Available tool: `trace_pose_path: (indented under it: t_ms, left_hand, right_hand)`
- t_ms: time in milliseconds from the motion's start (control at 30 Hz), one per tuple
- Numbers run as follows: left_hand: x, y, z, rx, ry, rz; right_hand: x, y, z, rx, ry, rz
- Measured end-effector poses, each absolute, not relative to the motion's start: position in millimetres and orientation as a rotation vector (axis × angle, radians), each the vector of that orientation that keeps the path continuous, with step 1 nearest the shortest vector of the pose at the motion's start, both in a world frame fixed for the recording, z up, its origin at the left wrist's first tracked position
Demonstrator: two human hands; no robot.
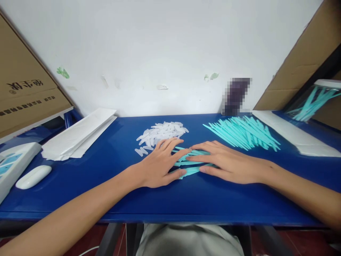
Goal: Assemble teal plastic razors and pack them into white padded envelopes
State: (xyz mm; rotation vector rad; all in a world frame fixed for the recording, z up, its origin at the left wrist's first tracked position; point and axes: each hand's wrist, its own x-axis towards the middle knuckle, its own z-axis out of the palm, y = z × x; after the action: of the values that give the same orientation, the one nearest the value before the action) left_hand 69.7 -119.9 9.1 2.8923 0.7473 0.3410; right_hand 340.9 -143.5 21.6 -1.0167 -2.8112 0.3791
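Observation:
Several slim teal plastic sticks [192,170] lie on the blue table between my two hands. My left hand [158,167] rests over their left ends, its fingers spread. From the right, my right hand [226,160] lies over the other ends, fingers stretched and apart. Both hands touch the sticks without wrapping round them, and the fingers partly hide them. Just beyond my left hand is a heap of small translucent white pointed pieces [165,131]. A larger pile of teal sticks [242,133] lies beyond my right hand.
On the left of the blue table [170,204] are folded white sheets [80,133], a white oval case [34,176] and a white tray with blue labels [16,163]. To the right lie a white strip [295,133] and a clear jar of teal sticks [311,101]. Cardboard [26,71] flanks the table.

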Motion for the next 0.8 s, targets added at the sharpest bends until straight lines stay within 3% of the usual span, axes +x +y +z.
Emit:
trace_pose_path:
  t_ms: [800]
  left_hand:
    - [59, -106, 8, 2.864, 0.794, 0.350]
  right_hand:
    - [343, -144, 21, -1.027, -2.761, 0.385]
